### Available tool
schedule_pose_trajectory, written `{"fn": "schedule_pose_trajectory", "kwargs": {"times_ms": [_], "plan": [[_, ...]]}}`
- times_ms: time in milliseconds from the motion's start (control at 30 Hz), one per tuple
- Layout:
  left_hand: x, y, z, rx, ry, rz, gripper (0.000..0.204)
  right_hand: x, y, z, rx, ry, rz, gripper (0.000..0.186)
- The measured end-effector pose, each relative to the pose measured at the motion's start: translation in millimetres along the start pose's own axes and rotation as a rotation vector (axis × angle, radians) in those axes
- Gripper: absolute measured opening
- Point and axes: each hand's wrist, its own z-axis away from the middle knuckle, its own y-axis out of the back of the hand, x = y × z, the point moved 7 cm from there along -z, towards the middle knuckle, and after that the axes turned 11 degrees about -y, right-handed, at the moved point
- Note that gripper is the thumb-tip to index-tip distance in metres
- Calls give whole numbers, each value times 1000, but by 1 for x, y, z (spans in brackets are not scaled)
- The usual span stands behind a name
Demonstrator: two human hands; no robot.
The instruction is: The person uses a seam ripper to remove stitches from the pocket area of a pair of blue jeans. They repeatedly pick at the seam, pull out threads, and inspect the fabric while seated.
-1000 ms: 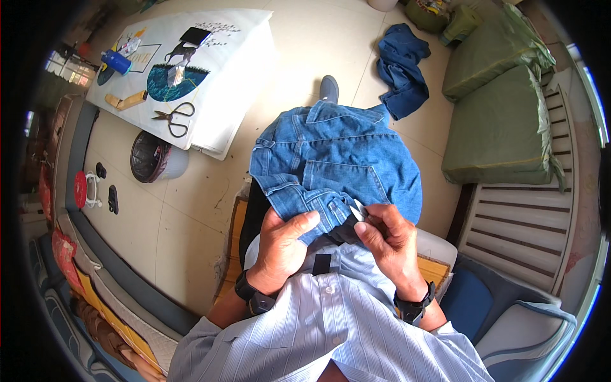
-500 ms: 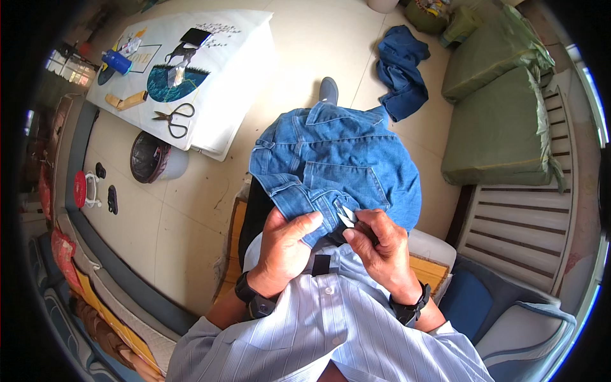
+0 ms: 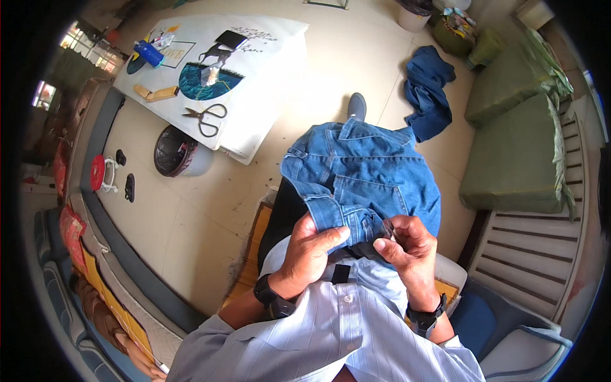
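Observation:
Blue denim jeans (image 3: 375,184) lie bunched over my lap, back pockets upward. My left hand (image 3: 311,248) is closed on their waistband, thumb on top near a belt loop. Just to the right, my right hand (image 3: 408,247) is closed around small thread snips (image 3: 389,230), held close to the waistband. Only a dark bit of the snips shows between thumb and fingers; the rest is hidden in the hand. Whether their tips touch the denim I cannot tell.
At the far left a white-covered table (image 3: 273,83) bears black-handled scissors (image 3: 207,120), a blue bottle (image 3: 149,54) and a tan block (image 3: 158,93). A lined bin (image 3: 199,159) stands below. Darker jeans (image 3: 428,92) lie on the floor, near green cushions (image 3: 509,159) on a slatted bench.
The whole view has shifted, so everything sits farther right and lower. The snips' bright, parted blades, seen earlier at the waistband, have turned and now barely show. My left hand keeps its hold.

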Motion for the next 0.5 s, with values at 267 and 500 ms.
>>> {"fn": "schedule_pose_trajectory", "kwargs": {"times_ms": [267,500], "plan": [[-7,11,0,-24,24,52,22,2,-18,-16,-45,-76,28,36],[-7,17,3,-69,18,-89,20,11,-24,-23,-93,-66,62,33]]}}
